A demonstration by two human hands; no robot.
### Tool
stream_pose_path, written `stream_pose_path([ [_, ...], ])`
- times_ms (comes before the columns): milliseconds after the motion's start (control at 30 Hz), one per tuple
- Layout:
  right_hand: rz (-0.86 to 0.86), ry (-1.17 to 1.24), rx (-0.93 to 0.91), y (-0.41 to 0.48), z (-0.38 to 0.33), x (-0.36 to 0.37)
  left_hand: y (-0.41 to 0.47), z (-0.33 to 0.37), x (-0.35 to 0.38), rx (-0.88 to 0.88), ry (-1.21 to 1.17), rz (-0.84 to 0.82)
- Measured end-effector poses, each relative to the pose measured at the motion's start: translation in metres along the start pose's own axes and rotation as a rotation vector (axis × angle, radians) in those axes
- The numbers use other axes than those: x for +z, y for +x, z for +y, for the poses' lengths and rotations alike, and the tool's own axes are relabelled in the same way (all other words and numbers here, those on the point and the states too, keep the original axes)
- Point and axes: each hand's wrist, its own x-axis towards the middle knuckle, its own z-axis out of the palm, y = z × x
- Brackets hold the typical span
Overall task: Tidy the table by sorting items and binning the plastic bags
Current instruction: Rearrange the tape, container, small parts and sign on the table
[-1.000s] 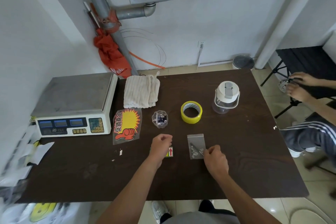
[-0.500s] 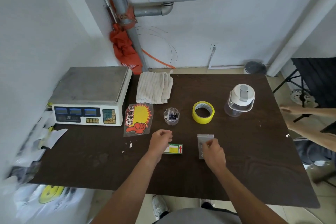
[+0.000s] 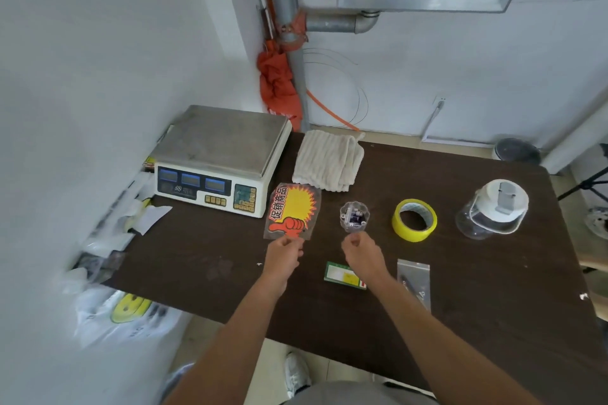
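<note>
The tidying is looking barely started, judging by how much is lying loose on the table. The left hand, at frame centre, is pinching the lower edge of the plastic bag with the orange-and-yellow label, its grip narrow on that corner. The right hand, just right of it, is curling loosely below the small clear container; its grip is looking empty, though I cannot tell for sure. Waiting for sorting are the green card and the small zip bag at lower centre-right, then the yellow tape roll and the lidded jar further right. The scale and folded towel are sitting toward the upper left. No bin is clearly identifiable.
</note>
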Motion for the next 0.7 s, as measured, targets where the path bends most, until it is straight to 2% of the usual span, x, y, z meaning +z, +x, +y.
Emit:
stream_pose_path([
  [267, -0.243, 0.034, 0.030, 0.029, -0.038, 0.049, 0.010, -0.021, -0.042, -0.098, -0.047, 0.075],
  [533, -0.206, 0.201, 0.231, 0.056, -0.049, 0.080, 0.018, -0.034, -0.076, -0.116, -0.091, 0.089],
  [700, -0.147, 0.250, 0.248, 0.053, -0.049, 0.086, 0.023, -0.040, -0.087, -0.127, -0.091, 0.072],
])
